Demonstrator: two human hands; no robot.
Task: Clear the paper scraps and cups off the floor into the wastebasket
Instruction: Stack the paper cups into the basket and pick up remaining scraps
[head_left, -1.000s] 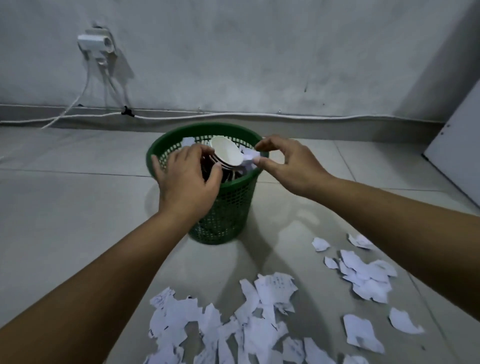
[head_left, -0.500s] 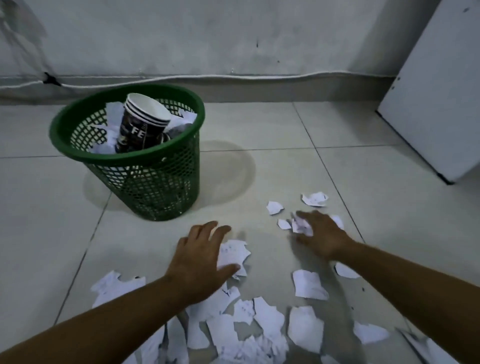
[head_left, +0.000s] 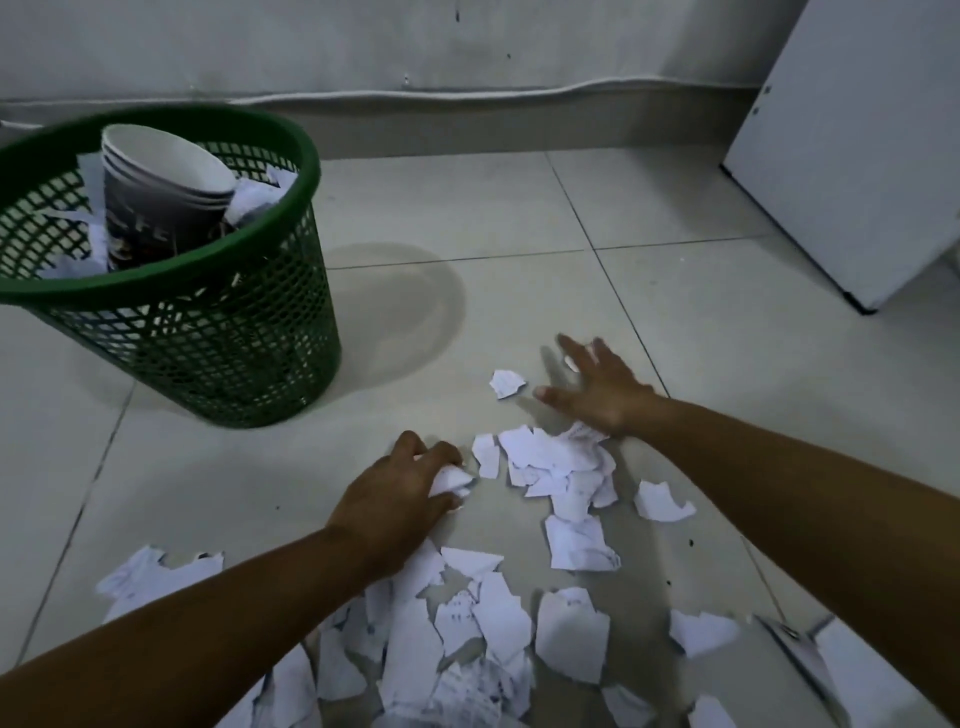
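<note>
Left hand (head_left: 400, 488) curls its fingers round a crumpled paper scrap (head_left: 451, 480). Right hand (head_left: 597, 387) lies flat, fingers spread, on the tiled floor (head_left: 701, 415) beside loose scraps (head_left: 558, 467). Stacked cups (head_left: 161, 197) sit in the green wastebasket (head_left: 218, 332). Paper likely light and limp; better bunched into handfuls than pinched.

Cups (head_left: 166, 202) in wastebasket (head_left: 218, 338) — scraps (head_left: 561, 467) right
</note>
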